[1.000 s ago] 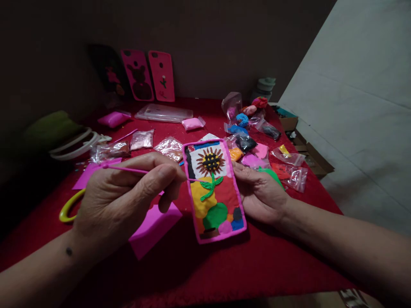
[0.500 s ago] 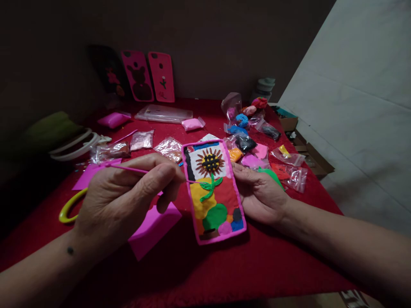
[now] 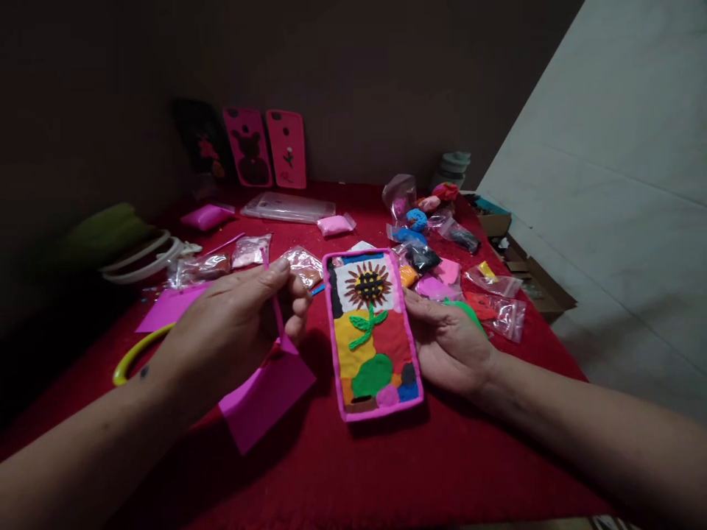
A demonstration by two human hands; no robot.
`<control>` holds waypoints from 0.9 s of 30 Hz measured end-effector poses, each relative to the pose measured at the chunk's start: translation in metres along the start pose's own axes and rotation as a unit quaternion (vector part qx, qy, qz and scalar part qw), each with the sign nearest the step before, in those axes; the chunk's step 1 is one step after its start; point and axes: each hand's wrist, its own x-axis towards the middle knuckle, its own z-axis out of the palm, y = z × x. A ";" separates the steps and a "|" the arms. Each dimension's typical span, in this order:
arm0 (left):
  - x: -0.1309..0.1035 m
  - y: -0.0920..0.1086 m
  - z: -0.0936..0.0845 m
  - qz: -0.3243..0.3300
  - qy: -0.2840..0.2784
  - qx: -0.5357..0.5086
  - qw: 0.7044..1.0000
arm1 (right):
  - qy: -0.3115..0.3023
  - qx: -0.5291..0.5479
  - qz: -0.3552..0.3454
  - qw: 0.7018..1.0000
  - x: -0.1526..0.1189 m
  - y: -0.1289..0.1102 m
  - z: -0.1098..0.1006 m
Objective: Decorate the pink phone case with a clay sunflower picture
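Note:
My left hand (image 3: 221,335) is closed around a thin pink stick (image 3: 277,313), which stands nearly upright between thumb and fingers. To its right, my right hand (image 3: 450,342) grips the right edge of a phone case (image 3: 395,335) with a pink clay rim. On the case's face are a brown-petalled sunflower, a green stem with leaves, and patches of white, yellow, red, green and blue. The case is tilted up above the red cloth. Below my left hand lies a bright pink sheet (image 3: 268,401).
Three decorated cases (image 3: 248,151) lean at the back left. Clear cases (image 3: 290,207) lie before them. Bags of coloured clay (image 3: 423,258) spread across the middle and right. A yellow ring-shaped handle (image 3: 129,355) is beside my left wrist. Cardboard boxes (image 3: 544,283) stand beyond the right edge.
The pink stick has swung from nearly level, with its tip at the leaves, to nearly upright and away from the case. My left hand has turned. The view has shifted slightly.

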 end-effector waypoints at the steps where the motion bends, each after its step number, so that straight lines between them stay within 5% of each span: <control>1: 0.002 -0.002 -0.001 -0.006 0.001 -0.009 1.000 | -0.007 -0.002 -0.003 1.000 0.000 0.000 0.000; 11: 0.002 -0.013 0.001 -0.116 -0.073 -0.071 0.988 | -0.026 -0.005 -0.011 1.000 0.001 0.002 -0.004; 27: 0.001 -0.015 0.005 -0.132 -0.113 -0.143 0.974 | -0.058 -0.003 -0.009 0.998 0.000 0.001 -0.005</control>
